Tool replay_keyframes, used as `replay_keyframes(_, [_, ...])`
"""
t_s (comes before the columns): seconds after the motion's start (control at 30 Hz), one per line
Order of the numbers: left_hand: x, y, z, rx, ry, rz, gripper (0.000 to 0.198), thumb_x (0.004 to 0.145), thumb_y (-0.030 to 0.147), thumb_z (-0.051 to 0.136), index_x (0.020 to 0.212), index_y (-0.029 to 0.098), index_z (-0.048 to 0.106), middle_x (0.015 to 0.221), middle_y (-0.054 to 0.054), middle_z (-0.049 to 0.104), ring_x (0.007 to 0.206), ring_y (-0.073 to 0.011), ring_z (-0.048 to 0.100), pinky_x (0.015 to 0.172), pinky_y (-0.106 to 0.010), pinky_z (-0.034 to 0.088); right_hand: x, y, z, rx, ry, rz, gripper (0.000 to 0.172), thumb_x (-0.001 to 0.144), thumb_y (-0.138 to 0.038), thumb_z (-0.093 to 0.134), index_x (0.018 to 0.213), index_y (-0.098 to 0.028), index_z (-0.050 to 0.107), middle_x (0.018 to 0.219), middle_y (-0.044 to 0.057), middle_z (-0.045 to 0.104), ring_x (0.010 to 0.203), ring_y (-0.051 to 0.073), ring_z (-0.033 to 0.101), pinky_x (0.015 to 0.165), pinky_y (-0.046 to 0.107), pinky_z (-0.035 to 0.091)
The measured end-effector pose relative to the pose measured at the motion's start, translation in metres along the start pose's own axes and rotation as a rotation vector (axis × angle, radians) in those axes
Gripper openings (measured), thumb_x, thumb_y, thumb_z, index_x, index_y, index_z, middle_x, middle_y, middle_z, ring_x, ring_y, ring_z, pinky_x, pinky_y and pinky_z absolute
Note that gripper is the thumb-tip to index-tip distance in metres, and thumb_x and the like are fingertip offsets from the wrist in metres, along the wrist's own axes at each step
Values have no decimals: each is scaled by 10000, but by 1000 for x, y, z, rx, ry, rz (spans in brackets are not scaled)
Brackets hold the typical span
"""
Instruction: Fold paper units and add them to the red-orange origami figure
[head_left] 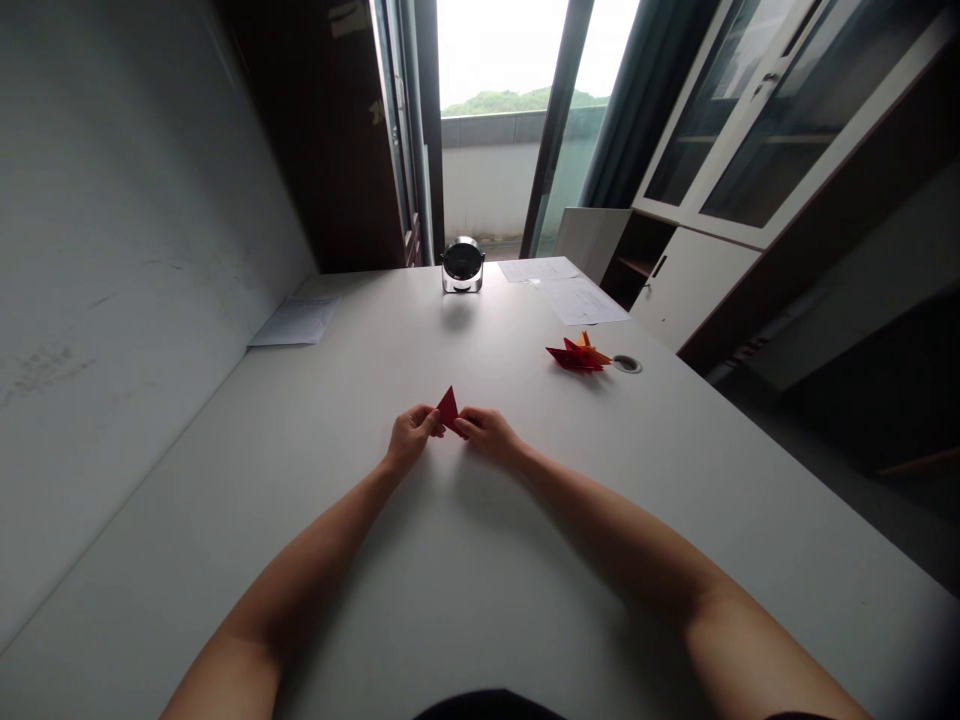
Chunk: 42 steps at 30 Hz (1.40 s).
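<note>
Between my two hands is a small piece of folded red paper [450, 408], its pointed tip upward. My left hand [412, 434] pinches its left edge between thumb and fingers. On the other side, my right hand [487, 432] grips the lower right corner. The fingers cover the paper's lower edges, so its full shape is partly hidden. Farther off to the right lie folded paper pieces [579, 356] in red and orange, apart from both hands.
A round black device on a metal stand [462, 264] stands at the white table's [360, 620] far end. Paper sheets [581, 300] lie back right, another stack [296, 321] back left by the wall. A cable hole [627, 365] is beside the folded pieces.
</note>
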<state>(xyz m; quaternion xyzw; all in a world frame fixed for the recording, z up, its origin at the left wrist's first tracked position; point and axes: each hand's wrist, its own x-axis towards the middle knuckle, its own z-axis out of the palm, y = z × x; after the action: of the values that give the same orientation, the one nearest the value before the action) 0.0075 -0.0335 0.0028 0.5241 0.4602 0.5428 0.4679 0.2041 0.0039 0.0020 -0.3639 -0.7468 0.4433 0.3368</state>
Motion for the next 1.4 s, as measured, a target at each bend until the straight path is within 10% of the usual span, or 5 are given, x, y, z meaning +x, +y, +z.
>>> replay_keyframes(0.53, [4,-3,-3,-116,28,-38,408,827,522,705,933,130,670,710,-43,687,631,-146,635,673,-298,516,-2,-2,2,-1,-19,-39,337,895,-461,579,696,-194,522,598,-32,573,542,103,445,538,234,335])
replay_keyframes(1.07, [0,2,-2,-61,-232,-62,332,920,461,606,929,136,673,697,-31,654,648,-136,578,675,-270,442,-2,-7,-3,396,-96,6,423,885,-581,596,845,-165,663,725,23,639,660,143,556,644,265,441])
replay_keyframes(1.4, [-1,-1,5,-20,-184,-24,310,903,425,627,987,130,670,718,-37,664,662,-150,622,676,-283,496,1,4,6,233,45,-35,92,809,-261,567,836,-181,605,712,-4,647,625,128,546,595,248,422])
